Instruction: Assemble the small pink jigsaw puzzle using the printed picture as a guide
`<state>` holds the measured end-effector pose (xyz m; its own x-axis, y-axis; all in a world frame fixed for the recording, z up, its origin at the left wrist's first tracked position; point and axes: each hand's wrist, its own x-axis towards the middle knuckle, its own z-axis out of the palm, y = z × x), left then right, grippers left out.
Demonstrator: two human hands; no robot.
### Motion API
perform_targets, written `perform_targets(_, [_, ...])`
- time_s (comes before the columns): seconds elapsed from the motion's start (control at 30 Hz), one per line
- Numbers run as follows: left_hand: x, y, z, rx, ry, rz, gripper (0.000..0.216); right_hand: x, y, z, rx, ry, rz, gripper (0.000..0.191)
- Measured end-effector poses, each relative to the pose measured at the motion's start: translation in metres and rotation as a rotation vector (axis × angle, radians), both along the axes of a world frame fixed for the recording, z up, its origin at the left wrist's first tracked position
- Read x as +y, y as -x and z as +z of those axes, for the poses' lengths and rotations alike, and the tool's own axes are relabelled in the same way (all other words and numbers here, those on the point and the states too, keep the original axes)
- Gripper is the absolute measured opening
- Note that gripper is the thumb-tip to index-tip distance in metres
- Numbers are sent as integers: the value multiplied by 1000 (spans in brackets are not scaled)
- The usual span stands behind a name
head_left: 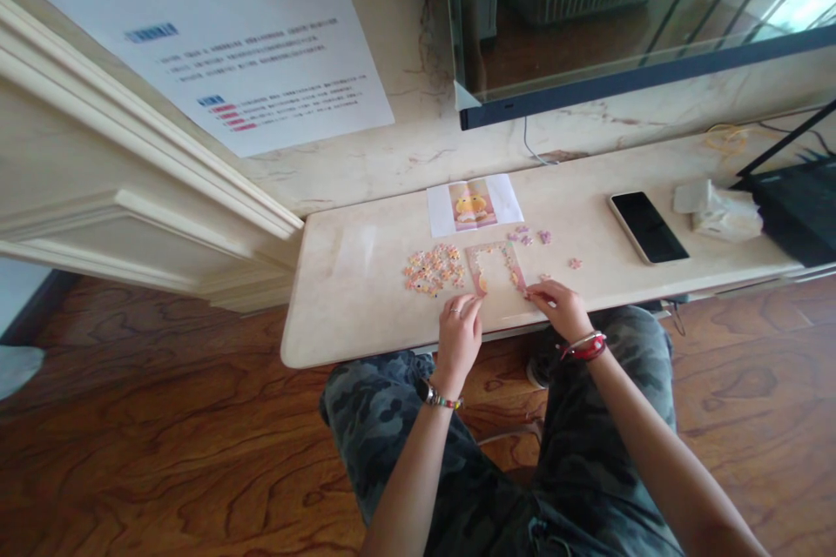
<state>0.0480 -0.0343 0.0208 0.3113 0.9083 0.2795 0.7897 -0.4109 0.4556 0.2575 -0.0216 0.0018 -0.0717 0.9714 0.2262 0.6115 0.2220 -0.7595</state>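
Observation:
A partly joined jigsaw puzzle border [475, 265] lies on the narrow ledge, with a top and two sides framing bare surface. My left hand [459, 332] is closed, its fingertips at the lower end of the left side; whatever they pinch is too small to make out. At the lower end of the right side, my right hand [560, 308] pinches a small puzzle piece. Left of the border spreads a pile of loose puzzle pieces [434, 270]. Several purple pieces [524, 237] sit to its upper right, and a pink cluster [575, 263] lies farther right.
Behind the puzzle lies a printed picture sheet [475, 204] with a yellow figure. A phone [649, 227], a tissue pack [724, 213] and a black router [800, 204] stand along the right. Above hangs a television [627, 83]. The ledge's rounded edge [291, 355] is near my knees.

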Motion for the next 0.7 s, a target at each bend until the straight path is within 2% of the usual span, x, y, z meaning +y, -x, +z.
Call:
perform_targets(0.1, [5,-11,4,1,5,-23,32,10,-12,4,-75,0,68,24])
perform_targets(0.2, [11,-21,7,26,17,-39,30,16,-10,8,-141,-5,108,26])
perform_targets(0.37, [17,-26,10,43,23,-49,31,8,-4,-6,-156,-81,19,35])
perform_targets(0.43, [17,-27,10,49,28,-63,31,5,-5,-15,-189,-127,-39,30])
perform_targets(0.53, [17,-30,9,63,43,-87,30,4,-7,-24,-243,-153,-40,20])
perform_targets(0.7, [26,-41,11,77,59,-138,30,8,-11,-18,-306,-143,61,20])
